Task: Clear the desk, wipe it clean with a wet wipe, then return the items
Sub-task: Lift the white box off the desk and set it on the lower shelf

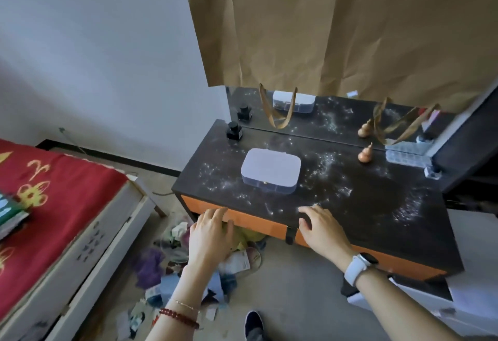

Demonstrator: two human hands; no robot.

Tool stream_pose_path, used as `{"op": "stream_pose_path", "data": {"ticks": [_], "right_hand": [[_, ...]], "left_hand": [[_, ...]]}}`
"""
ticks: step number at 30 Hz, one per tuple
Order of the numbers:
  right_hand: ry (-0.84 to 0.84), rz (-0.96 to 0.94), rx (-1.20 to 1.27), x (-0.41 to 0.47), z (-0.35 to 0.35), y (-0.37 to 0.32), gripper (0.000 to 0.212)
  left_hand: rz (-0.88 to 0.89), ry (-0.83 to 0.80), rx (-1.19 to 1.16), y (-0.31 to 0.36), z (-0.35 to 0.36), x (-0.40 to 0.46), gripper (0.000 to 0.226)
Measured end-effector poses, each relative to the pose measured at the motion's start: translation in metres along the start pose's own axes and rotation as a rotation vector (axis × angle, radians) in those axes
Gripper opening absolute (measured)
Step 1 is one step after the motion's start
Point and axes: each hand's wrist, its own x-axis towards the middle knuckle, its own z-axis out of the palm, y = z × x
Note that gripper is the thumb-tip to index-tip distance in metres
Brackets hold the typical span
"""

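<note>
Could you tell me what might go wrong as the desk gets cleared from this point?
The gourd stands upright at the back of the desk, close to the mirror; a reaching sleeve could probably tip it.
White specks cover the desk; lifting the box or the ink bottle carelessly may smear or scatter them.
Clutter lies on the floor under the left hand; the right hand rests at the front edge. Stepping there might cause a trip.

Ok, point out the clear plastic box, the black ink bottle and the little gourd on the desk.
clear plastic box (270,169): head view, middle of its lid.
black ink bottle (234,130): head view, on its body, back left corner of the desk.
gourd (365,154): head view, on its lower bulb.
</note>
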Motion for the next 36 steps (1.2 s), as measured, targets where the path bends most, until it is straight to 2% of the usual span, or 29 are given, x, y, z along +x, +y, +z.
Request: {"op": "stream_pose_path", "data": {"ticks": [7,11,15,17,19,22,25,27,31,33,36], "right_hand": [[0.007,0.217,0.108,0.062,0.014,-0.008,0.041],[-0.007,0.307,0.15,0.103,0.016,0.001,0.051],[-0.054,0.396,0.191,0.151,0.017,0.008,0.057],[-0.103,0.42,0.23,0.172,0.02,0.014,0.054],[-0.127,0.427,0.268,0.186,0.025,0.019,0.047],[-0.1,0.445,0.318,0.194,0.034,0.022,0.045],[-0.027,0.462,0.36,0.197,0.037,0.023,0.043],[0.028,0.456,0.385,0.201,0.034,0.024,0.04],[0.137,0.413,0.448,0.21,0.021,0.022,0.041],[0.178,0.396,0.479,0.211,0.016,0.022,0.044],[0.196,0.408,0.511,0.204,0.012,0.021,0.047]], "left_hand": [[-0.05,-0.212,-0.18,-0.011,0.018,0.103,0.046],[-0.13,-0.293,-0.249,0.003,0.041,0.144,0.061],[-0.183,-0.351,-0.215,0.014,0.066,0.183,0.078],[-0.208,-0.404,-0.16,0.016,0.08,0.203,0.083],[-0.227,-0.455,-0.185,0.018,0.09,0.22,0.082],[-0.287,-0.493,-0.382,0.02,0.097,0.23,0.071],[-0.315,-0.479,-0.564,0.023,0.097,0.228,0.062],[-0.275,-0.435,-0.637,0.028,0.097,0.226,0.052],[-0.194,-0.335,-0.78,0.041,0.091,0.235,0.049],[-0.173,-0.302,-0.822,0.049,0.087,0.243,0.052],[-0.119,-0.322,-0.819,0.055,0.086,0.255,0.07]]}}
